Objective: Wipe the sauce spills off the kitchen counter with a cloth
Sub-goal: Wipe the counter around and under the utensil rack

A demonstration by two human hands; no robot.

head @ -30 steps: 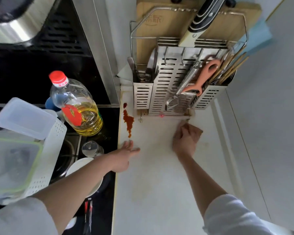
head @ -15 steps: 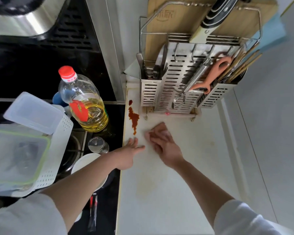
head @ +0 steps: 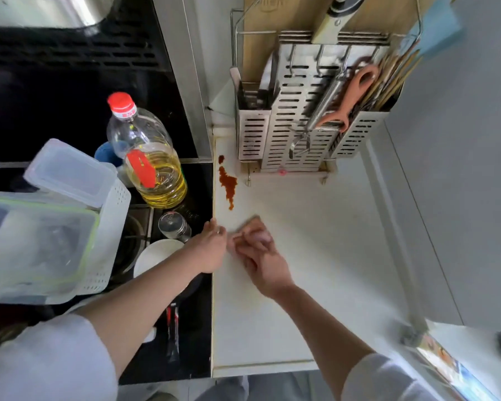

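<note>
Sauce spill (head: 227, 182) unwiped on counter (head: 301, 256) | right hand (head: 261, 256) grip: cannot tell | left hand (head: 210, 250) fingers relaxed

This is a home kitchen. At the back edge of a pale counter (head: 301, 227) stands a steel utensil rack (head: 298, 111) holding a knife, scissors, chopsticks and a wooden cutting board (head: 272, 30), with a red sauce spill (head: 227, 180) near the counter's back left corner. Along its left edge lies a black gas stove (head: 191, 299) carrying a bottle of cooking oil (head: 148, 157), plastic food containers (head: 41, 233) and a white bowl (head: 154, 253).
</note>
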